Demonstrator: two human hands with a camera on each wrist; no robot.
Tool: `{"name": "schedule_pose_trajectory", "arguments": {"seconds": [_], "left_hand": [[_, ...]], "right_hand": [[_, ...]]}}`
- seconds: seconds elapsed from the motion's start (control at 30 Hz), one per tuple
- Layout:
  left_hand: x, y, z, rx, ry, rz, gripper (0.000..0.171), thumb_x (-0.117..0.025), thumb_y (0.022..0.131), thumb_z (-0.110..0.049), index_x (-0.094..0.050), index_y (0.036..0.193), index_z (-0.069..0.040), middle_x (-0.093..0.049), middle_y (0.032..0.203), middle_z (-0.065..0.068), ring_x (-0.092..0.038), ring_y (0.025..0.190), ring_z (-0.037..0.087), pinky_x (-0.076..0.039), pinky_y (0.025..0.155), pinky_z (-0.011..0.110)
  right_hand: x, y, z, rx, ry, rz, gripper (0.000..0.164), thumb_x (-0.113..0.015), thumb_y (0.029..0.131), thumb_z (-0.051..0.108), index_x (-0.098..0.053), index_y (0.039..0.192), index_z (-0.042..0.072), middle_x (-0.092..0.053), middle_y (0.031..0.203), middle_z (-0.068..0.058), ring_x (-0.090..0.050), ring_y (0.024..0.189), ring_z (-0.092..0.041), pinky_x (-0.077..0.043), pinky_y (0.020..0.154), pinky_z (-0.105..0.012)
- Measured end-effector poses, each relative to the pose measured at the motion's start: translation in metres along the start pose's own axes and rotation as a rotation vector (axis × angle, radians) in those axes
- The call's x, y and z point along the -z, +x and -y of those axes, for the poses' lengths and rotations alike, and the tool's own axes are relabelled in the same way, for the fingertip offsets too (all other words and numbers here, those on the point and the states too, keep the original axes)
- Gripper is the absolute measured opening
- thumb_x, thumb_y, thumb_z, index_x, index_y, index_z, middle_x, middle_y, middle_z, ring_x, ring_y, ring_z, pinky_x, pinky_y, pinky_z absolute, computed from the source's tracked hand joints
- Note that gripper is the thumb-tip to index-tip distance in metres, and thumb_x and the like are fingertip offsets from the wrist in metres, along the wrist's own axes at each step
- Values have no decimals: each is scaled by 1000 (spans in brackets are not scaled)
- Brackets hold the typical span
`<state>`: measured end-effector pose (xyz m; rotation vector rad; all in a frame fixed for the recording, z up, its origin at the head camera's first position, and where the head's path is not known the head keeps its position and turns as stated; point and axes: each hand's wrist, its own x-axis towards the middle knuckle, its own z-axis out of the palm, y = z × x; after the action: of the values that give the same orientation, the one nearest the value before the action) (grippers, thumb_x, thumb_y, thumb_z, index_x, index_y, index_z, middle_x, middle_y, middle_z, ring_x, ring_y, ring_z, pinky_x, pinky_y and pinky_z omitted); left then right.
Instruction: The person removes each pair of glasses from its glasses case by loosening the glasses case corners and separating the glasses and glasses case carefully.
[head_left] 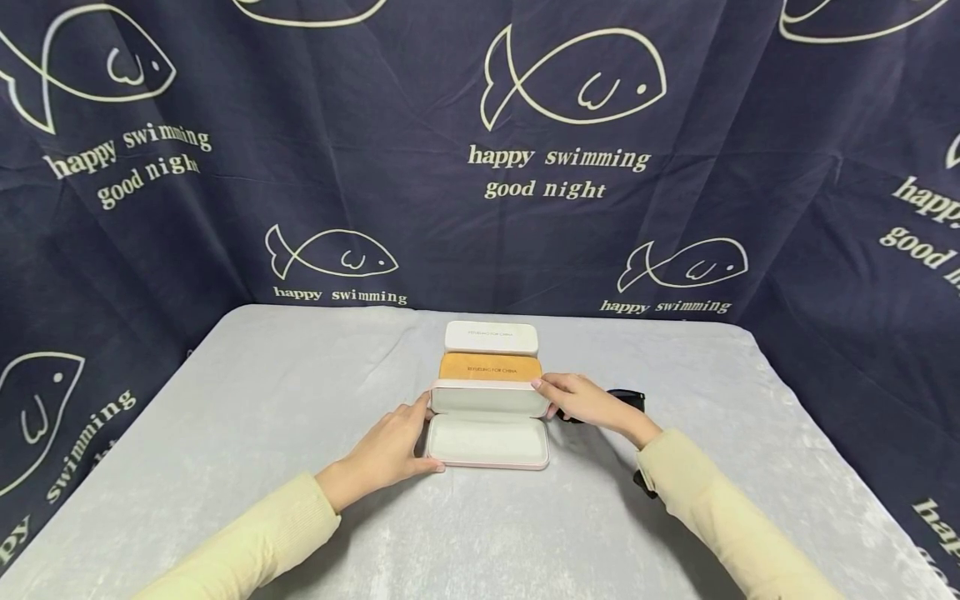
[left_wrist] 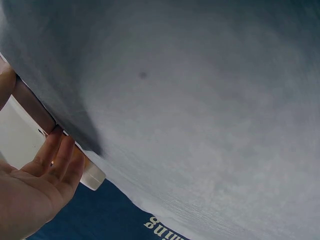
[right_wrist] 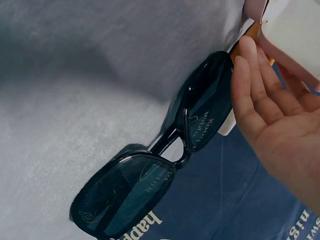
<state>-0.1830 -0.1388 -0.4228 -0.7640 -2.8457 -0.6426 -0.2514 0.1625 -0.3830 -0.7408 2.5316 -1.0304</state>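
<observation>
A pink glasses case (head_left: 489, 442) with a pale lining lies open on the table in the head view, its lid raised at the back. My left hand (head_left: 386, 444) holds the case's left side, thumb at the front corner and fingers near the hinge. At the lid's right end, my right hand (head_left: 590, 403) pinches the edge, thumb on top and fingers behind it. Dark sunglasses (right_wrist: 122, 192) rest on the table to the right, partly hidden by my right hand and forearm in the head view.
Directly behind the raised lid lies an orange case (head_left: 491, 367) with printed lettering. Beyond it is a white case (head_left: 491, 336). A light grey cloth covers the table (head_left: 300, 375); dark blue curtains (head_left: 435, 200) with fish drawings hang around it.
</observation>
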Motion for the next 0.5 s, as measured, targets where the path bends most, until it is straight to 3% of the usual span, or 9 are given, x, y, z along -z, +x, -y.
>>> {"name": "schedule_pose_trajectory", "arguments": {"seconds": [0.13,0.5], "left_hand": [[-1,0,0,10,1,8,99,-81,63,-38,-29,137,4,-61,111,7,-58,98,24,-47,86,42],[-1,1,1,9,-15,11,99,-81,64,-38,-28,137,2,-60,112,6,-57,99,24,-47,86,42]], "right_hand": [[2,0,-3,1,59,56,43,-33,99,33,-56,114,-1,-66,90,-16,-63,78,-27,-51,65,-38],[3,0,-5,-70,186,131,51,-32,99,36,-45,128,-4,-61,100,-20,-61,89,-32,-50,72,-43]]}}
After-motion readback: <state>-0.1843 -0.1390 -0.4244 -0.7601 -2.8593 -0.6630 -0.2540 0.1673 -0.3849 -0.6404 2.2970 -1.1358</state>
